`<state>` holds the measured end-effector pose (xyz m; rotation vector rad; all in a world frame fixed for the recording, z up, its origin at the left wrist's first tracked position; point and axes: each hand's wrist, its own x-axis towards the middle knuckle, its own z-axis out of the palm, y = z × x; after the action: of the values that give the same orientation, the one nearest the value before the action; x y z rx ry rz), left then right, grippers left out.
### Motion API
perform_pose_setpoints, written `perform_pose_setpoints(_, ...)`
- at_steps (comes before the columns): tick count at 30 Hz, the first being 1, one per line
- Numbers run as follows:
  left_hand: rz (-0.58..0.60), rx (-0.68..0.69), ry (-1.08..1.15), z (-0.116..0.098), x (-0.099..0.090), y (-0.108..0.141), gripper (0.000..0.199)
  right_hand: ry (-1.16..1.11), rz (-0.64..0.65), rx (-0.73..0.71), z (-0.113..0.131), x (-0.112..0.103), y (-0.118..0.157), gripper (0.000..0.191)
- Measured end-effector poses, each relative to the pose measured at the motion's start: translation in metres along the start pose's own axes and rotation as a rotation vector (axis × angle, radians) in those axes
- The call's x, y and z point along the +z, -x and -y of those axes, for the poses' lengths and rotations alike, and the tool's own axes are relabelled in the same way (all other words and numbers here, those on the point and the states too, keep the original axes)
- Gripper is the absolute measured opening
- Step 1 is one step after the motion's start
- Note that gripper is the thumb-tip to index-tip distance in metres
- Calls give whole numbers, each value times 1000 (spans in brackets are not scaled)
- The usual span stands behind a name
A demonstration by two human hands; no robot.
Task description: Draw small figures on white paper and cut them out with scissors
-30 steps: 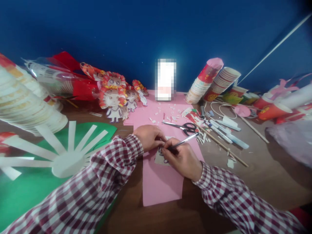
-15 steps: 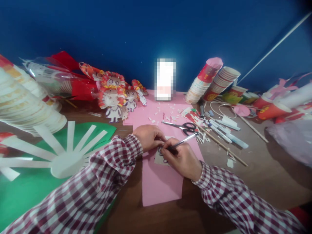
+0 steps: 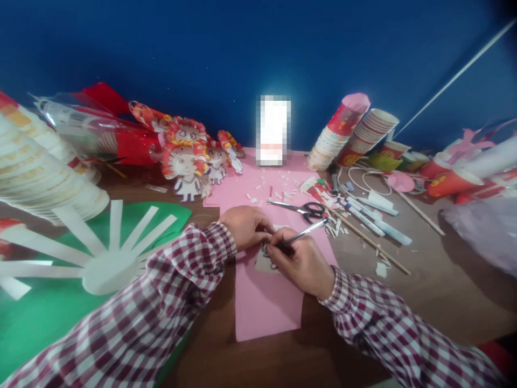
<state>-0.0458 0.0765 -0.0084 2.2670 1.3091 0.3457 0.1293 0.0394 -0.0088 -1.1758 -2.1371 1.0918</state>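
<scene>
In my right hand (image 3: 301, 264) is a pen (image 3: 305, 231), gripped between thumb and fingers, its tip low over a small piece of paper (image 3: 265, 263) with dark drawn lines. My left hand (image 3: 247, 227) has its fingers bent and pressed together at the paper's upper left edge, holding it down. Both hands partly cover the drawing. Under the small paper lies a pink sheet (image 3: 269, 312). Black-handled scissors (image 3: 311, 210) rest just beyond my right hand, their blades pointing left.
Paper cut-out figures (image 3: 188, 156) stand at the back left. A white cut cup (image 3: 111, 272) with spread strips sits on green paper (image 3: 44, 328). Cup stacks (image 3: 341, 126) lean at the back right, near several markers (image 3: 365, 218) and a thin stick (image 3: 375, 248). White scraps (image 3: 278, 194) litter the pink paper.
Both hands stay almost where they were, with the pen still over the small paper. The view has shifted very slightly.
</scene>
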Motion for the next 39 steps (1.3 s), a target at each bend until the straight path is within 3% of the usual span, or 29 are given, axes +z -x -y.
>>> perform_pose_setpoints(14, -13, 21, 9, 1, 0, 0, 18, 12, 3, 3, 1, -1, 0, 11)
perform_pose_setpoints(21, -17, -14, 27, -1, 0, 0, 17, -117, -5, 11, -1, -3, 0, 13)
perform_pose_setpoints(39, -26, 18, 17, 1, 1, 0, 16, -60, 6, -12, 1, -3, 0, 13)
